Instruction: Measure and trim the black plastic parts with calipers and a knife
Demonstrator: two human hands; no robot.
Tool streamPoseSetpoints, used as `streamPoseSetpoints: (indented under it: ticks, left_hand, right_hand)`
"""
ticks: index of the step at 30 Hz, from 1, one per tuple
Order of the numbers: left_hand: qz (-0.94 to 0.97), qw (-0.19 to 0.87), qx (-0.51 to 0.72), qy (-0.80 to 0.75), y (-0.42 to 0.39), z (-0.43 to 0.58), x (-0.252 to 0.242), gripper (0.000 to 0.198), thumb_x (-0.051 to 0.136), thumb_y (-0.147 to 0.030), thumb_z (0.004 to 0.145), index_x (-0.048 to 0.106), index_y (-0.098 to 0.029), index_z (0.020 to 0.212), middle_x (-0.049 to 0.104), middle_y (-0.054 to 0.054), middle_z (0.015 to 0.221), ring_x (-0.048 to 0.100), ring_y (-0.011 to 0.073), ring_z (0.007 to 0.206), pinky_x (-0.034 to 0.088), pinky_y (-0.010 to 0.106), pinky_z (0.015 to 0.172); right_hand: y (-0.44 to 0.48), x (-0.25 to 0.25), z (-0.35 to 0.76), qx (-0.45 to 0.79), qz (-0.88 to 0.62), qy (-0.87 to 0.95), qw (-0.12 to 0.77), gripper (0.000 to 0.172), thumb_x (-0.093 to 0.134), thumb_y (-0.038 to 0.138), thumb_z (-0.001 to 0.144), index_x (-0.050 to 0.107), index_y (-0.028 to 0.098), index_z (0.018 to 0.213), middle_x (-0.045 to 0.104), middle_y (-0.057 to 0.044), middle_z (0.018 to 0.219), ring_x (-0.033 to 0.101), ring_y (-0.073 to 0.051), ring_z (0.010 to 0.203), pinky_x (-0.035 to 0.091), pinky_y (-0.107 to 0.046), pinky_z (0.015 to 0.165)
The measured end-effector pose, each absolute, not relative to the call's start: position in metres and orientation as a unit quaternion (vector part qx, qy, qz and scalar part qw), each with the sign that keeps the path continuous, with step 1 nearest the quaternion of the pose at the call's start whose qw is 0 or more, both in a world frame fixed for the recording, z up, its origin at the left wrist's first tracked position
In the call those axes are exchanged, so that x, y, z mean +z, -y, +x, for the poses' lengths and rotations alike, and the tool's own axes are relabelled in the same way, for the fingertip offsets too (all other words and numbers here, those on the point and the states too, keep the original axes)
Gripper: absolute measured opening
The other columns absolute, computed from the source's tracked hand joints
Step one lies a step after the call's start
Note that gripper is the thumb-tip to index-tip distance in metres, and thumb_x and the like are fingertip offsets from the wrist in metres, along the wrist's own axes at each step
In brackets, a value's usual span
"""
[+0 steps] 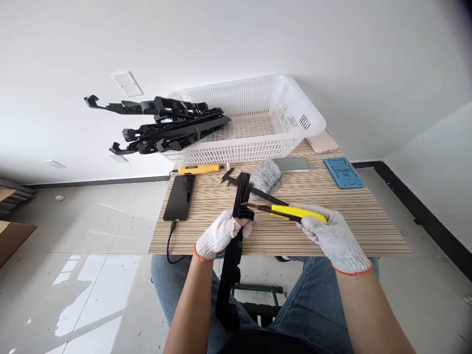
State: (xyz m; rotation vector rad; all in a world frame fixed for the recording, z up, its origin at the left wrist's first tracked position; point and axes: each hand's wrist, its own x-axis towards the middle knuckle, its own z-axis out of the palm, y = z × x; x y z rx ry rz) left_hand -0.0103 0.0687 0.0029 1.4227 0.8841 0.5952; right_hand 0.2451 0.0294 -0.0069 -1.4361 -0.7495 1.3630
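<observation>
In a white knit glove, my left hand [220,234] is closed round a long black plastic part [229,268]. The part's upper end stands over the table, and its lower end hangs past the front edge toward my lap. My right hand [334,236], also gloved, grips a yellow utility knife [297,212]. Its dark blade end points left and reaches the part's upper section; I cannot tell whether it touches. Behind the knife lie a dark caliper [271,197] and a grey knitted cloth pad [266,178].
A white plastic basket [309,129] at the back holds several similar black parts [180,125], jutting out leftward. On the striped table [206,236] lie a dark phone [178,198] with a cable, a yellow pen-like tool [199,169], a grey-green slab [293,164] and a blue packet [344,173].
</observation>
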Motion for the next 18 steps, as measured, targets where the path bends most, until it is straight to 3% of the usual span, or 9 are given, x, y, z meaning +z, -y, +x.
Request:
streamPoseSetpoints:
  ticks: [2,6,11,15,18]
  left_hand:
    - [0.620,0.630,0.258,-0.390,-0.0687,-0.0104,0.0029,0.047,0.052,-0.058,0.094,0.073,-0.016,0.090,0.054,0.000,0.066,0.045,0.0161,0.064,0.041,0.031,0.067]
    - [0.606,0.641,0.250,-0.398,-0.0685,-0.0108,0.0021,0.047,0.054,-0.059,0.092,0.073,-0.015,0.092,0.054,-0.001,0.066,0.041,0.0146,0.061,0.036,0.030,0.061]
    - [0.612,0.638,0.266,-0.384,-0.0683,-0.0106,0.0016,0.043,0.054,-0.054,0.093,0.073,-0.015,0.091,0.054,-0.001,0.066,0.042,0.0147,0.061,0.037,0.031,0.065]
    - [0.607,0.641,0.269,-0.385,-0.0681,-0.0102,0.0019,0.041,0.055,-0.053,0.092,0.072,-0.016,0.089,0.054,-0.001,0.066,0.042,0.0149,0.062,0.037,0.031,0.065]
    - [0.615,0.633,0.269,-0.385,-0.0684,-0.0101,0.0016,0.042,0.054,-0.053,0.093,0.072,-0.016,0.090,0.054,-0.001,0.065,0.043,0.0157,0.063,0.038,0.031,0.067]
  right_hand:
    - [-0.0301,-0.0054,0.2430,0.558,-0.605,0.285,0.491,0.045,0.097,0.037,0.046,0.081,0.020,0.085,0.058,0.002,0.052,0.046,-0.011,0.046,0.033,-0.022,0.039]
    - [-0.0316,-0.0038,0.2406,0.513,-0.617,0.199,0.563,0.047,0.095,0.040,0.044,0.080,0.022,0.084,0.070,-0.003,0.068,0.063,-0.016,0.057,0.043,-0.023,0.043]
    - [-0.0312,-0.0041,0.2414,0.554,-0.612,0.265,0.499,0.043,0.094,0.033,0.044,0.080,0.019,0.082,0.063,0.001,0.055,0.049,-0.010,0.046,0.037,-0.021,0.039]
    - [-0.0308,-0.0056,0.2411,0.512,-0.608,0.231,0.562,0.040,0.091,0.040,0.049,0.079,0.022,0.083,0.070,-0.003,0.067,0.063,-0.015,0.055,0.046,-0.023,0.042]
    - [-0.0310,-0.0070,0.2407,0.543,-0.604,0.275,0.515,0.039,0.091,0.036,0.051,0.082,0.020,0.086,0.067,-0.001,0.061,0.056,-0.012,0.049,0.040,-0.021,0.039]
